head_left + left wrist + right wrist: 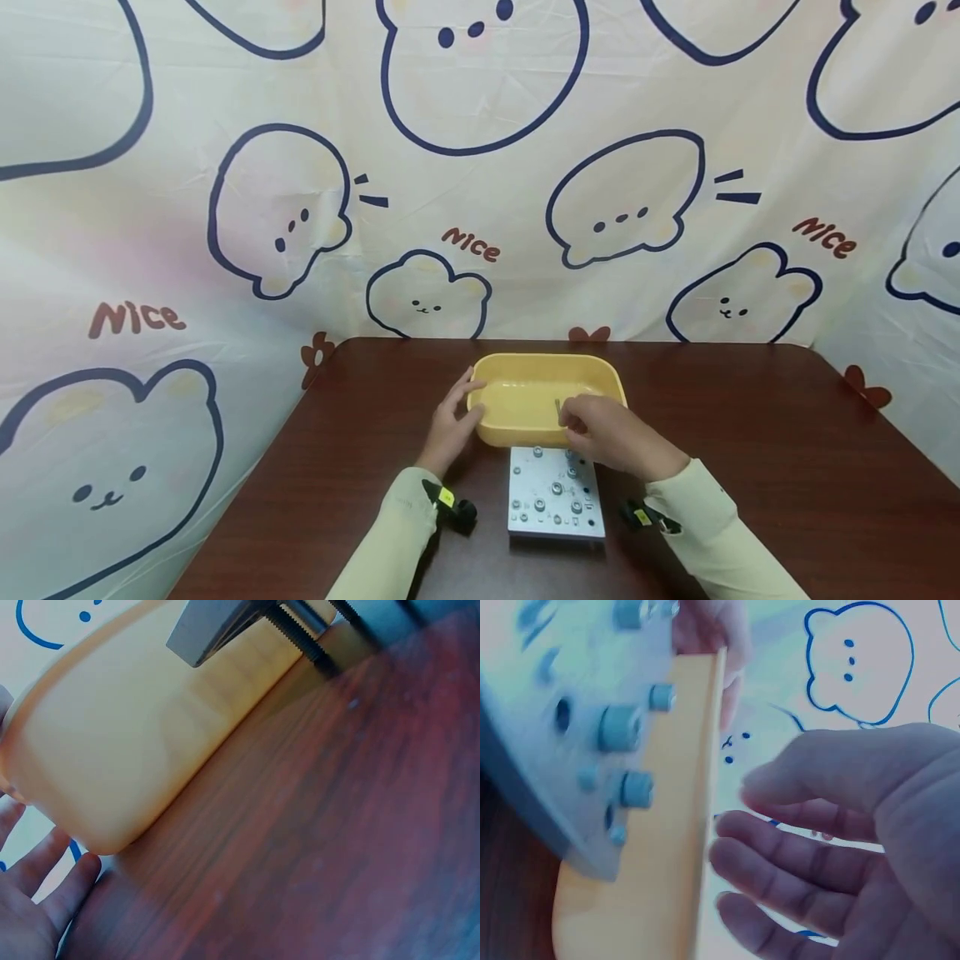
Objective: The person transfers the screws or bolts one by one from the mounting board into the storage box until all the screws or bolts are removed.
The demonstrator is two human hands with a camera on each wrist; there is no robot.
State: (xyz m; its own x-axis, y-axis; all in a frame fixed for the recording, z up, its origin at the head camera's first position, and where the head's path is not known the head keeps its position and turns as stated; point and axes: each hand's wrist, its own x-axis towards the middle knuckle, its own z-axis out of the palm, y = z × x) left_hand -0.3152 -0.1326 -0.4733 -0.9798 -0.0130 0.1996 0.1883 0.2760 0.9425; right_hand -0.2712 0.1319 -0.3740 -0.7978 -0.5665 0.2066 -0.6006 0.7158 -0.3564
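Note:
A yellow tray (pixel 517 437) lies on the dark wooden table, behind a silver metal block (pixel 534 479) studded with bolts. My left hand (pixel 452 425) holds the tray's left rim by the thumb and a finger; its other fingers (pixel 71 889) spread straight beside the tray's end in the left wrist view. Over the tray's right part, my right hand (pixel 600 429) pinches a thin metal piece (pixel 558 408), perhaps a bolt. In the right wrist view its thumb (pixel 795 776) meets the index finger, the rest loosely bent; the piece itself is hidden there.
The block stands above the table on threaded bolts (pixel 300 637) that stick out underneath. Several bolt heads (pixel 620 727) rise from its top, among open holes. A patterned cloth (pixel 517 192) hangs behind the table. Both wrists carry small black cameras (pixel 465 517).

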